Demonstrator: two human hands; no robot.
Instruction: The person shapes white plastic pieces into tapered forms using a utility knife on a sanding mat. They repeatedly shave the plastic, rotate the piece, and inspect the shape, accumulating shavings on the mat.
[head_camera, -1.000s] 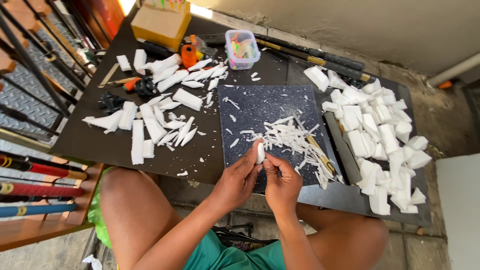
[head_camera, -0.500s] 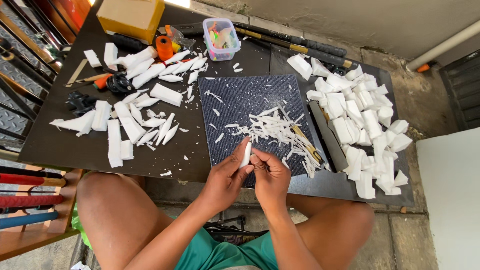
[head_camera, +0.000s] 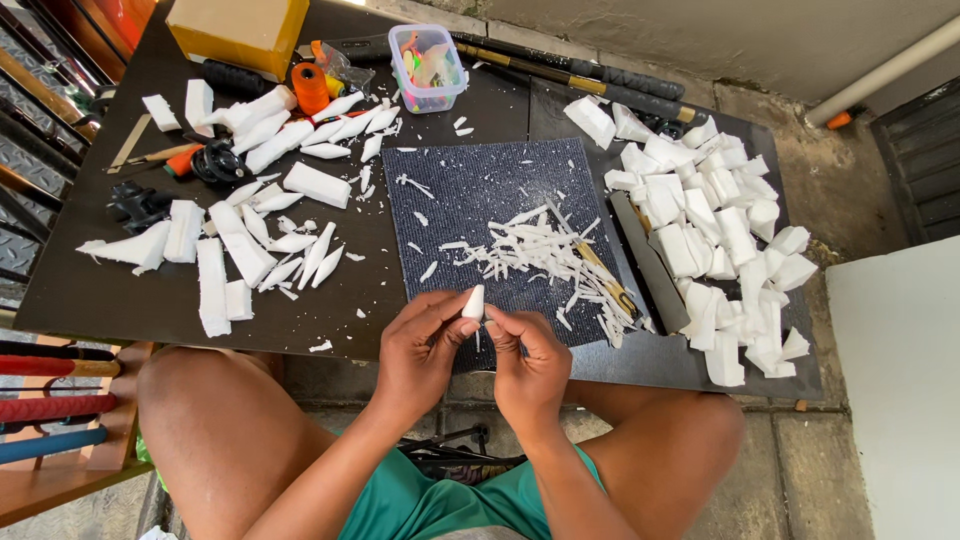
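Observation:
A small tapered piece of white foam (head_camera: 473, 302) is pinched between the fingers of my left hand (head_camera: 422, 345), at the near edge of a dark blue mat (head_camera: 480, 190). My right hand (head_camera: 528, 362) is closed beside it, fingertips against the foam's lower end; whether it holds a blade is hidden. A heap of thin white shavings (head_camera: 545, 255) lies on the mat just beyond my hands, with a yellowish stick-like tool (head_camera: 600, 270) among them.
A black table (head_camera: 90, 290) carries shaped foam pieces (head_camera: 250, 240) at left and a pile of foam blocks (head_camera: 720, 240) at right. At the back stand a yellow box (head_camera: 240, 30), an orange spool (head_camera: 310, 88) and a clear tub (head_camera: 428, 65). My bare knees are below.
The view has shifted so that the table sits lower and closer. Both hands stay together on the foam piece at the mat's near edge, turning it slightly.

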